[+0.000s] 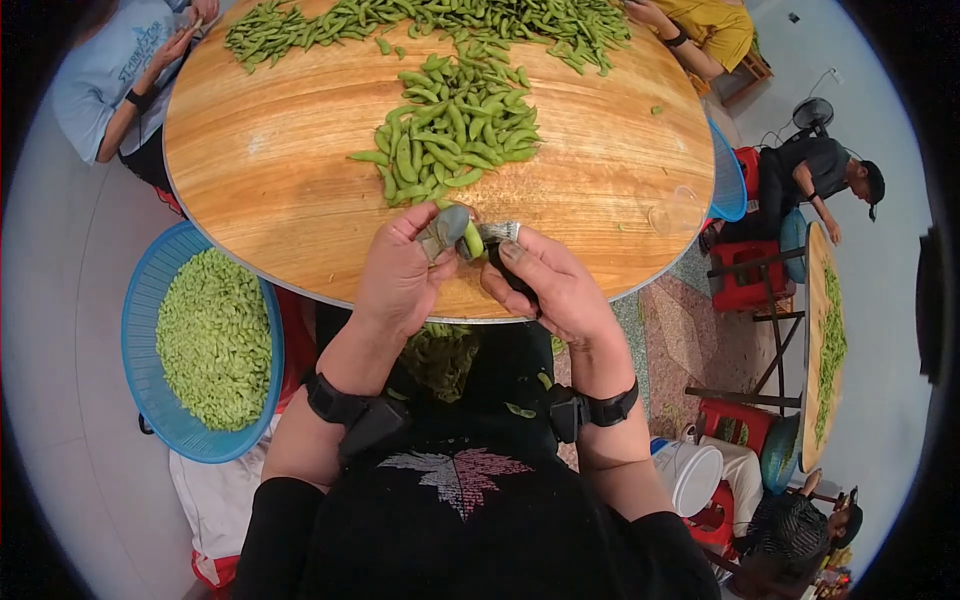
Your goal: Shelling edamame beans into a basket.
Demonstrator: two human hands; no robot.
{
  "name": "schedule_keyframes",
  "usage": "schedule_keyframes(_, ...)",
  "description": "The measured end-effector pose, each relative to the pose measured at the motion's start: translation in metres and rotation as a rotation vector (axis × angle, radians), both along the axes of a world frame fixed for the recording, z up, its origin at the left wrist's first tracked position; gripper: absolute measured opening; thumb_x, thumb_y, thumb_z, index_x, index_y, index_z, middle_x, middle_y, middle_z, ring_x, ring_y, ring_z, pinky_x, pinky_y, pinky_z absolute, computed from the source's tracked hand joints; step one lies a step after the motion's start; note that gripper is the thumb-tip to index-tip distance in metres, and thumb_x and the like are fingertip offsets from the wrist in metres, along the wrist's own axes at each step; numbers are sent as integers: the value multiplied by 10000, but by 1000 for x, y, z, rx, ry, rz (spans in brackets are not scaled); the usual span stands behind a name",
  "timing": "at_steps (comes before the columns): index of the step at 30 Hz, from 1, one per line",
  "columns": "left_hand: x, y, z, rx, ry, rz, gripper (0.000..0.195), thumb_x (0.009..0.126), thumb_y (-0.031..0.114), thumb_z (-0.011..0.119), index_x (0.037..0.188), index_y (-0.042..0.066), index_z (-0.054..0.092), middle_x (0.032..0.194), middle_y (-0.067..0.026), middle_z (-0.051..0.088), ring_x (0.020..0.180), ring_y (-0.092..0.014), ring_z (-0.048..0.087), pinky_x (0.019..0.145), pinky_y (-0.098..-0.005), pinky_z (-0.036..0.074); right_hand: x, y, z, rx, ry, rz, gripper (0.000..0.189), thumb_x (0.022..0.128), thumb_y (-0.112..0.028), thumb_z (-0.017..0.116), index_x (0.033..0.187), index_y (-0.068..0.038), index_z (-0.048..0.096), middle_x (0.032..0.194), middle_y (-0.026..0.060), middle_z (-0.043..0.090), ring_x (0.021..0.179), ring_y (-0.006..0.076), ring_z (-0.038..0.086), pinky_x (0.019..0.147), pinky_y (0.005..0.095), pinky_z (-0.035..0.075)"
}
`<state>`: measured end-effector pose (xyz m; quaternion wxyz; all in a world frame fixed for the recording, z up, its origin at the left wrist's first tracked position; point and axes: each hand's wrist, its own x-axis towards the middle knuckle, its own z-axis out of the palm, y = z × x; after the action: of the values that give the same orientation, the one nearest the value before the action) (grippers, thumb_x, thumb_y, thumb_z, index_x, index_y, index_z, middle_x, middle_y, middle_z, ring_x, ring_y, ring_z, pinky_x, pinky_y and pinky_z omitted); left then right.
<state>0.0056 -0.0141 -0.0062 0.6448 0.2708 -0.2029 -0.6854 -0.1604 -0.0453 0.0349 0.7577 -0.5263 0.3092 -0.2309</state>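
My left hand (pixel 401 266) and my right hand (pixel 551 281) are close together above the near edge of the round wooden table (pixel 270 187). A green soybean pod (pixel 473 241) is between them, pinched in my left hand, whose thumb wears a grey cover. Finger covers are on my right hand too, and its fingers curl around something dark that I cannot make out. Just beyond the hands lies a pile of green soybean pods (pixel 457 127), joined to a larger heap (pixel 420 15) at the far side.
A blue basket (pixel 129 330) of shelled beans stands at left below the table. Two people sit across the table, at its left and right. At far right are a second table (pixel 813 345), red stools, a white bucket (pixel 697 476) and two more people. Pods lie on my lap.
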Motion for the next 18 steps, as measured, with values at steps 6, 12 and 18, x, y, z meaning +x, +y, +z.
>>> schedule_keyframes(6, -5, 4, -6, -135, -321, 173, 113, 809, 11, 574, 914, 14, 616, 818, 26, 586, 651, -13, 460, 542, -161, 323, 8, 5, 0, -23, 27, -40, 173, 959, -173, 404, 948, -54, 529, 617, -48, 417, 508, 15, 321, 446, 169, 234)
schedule_keyframes(12, 7, 9, -2, -135, 18, -98, 116, 798, 1, 576, 911, 11, 599, 829, 17, 578, 703, -34, 481, 620, -175, 366, 7, 7, -6, 119, -56, -46, 164, 954, -140, 409, 945, -30, 530, 609, -33, 428, 468, 29, 311, 414, 173, 240)
schedule_keyframes(18, -12, 3, -6, -98, -447, 140, 157, 819, -4, 555, 973, 11, 588, 892, -6, 585, 801, -34, 504, 692, -173, 400, 17, 7, -27, -597, 343, -258, 137, 925, -109, 472, 842, -33, 551, 589, -51, 450, 499, 31, 381, 434, 206, 292)
